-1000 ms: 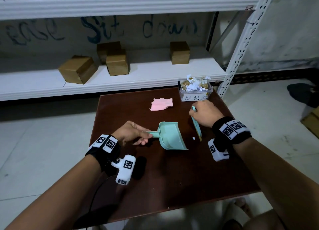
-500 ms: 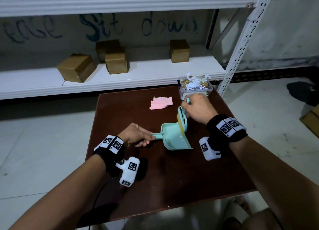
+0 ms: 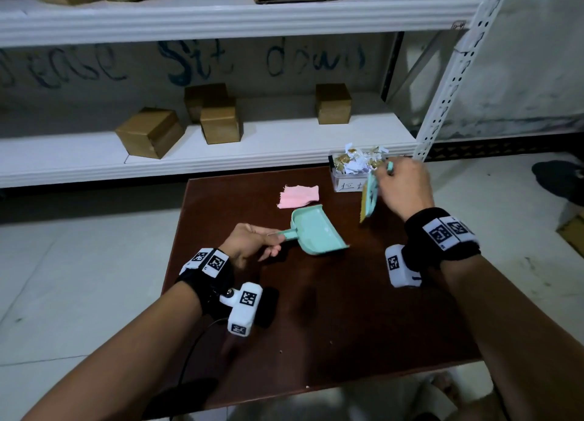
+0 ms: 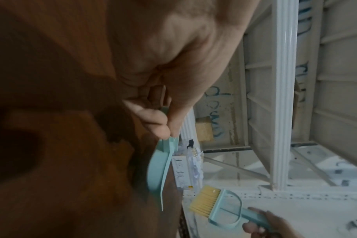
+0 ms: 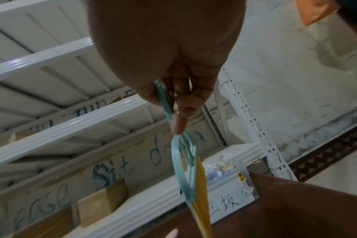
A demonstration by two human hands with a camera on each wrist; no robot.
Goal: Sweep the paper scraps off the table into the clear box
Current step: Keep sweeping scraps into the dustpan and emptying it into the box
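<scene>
On the dark brown counter [image 3: 316, 325], the left hand [image 3: 252, 242] sits at the left, its fingers [image 4: 153, 119] curled round the handle of a mint-green dustpan [image 3: 316, 231]. The pan is tilted, its open mouth toward the right and its far corner just beside a pink cloth [image 3: 298, 196] lying flat on the counter. Further right, the right hand [image 3: 403, 189] is raised above the counter, fingers [image 5: 183, 103] closed on the handle of a small mint brush [image 3: 369, 196] — yellow bristles pointing down, clear of the dustpan. Just behind the brush, at the counter's far right corner, stands the clear box [image 3: 347, 183], heaped with paper scraps [image 3: 360, 161]. A few tiny specks [image 3: 330, 343] lie on the near counter — what they are cannot be told.
</scene>
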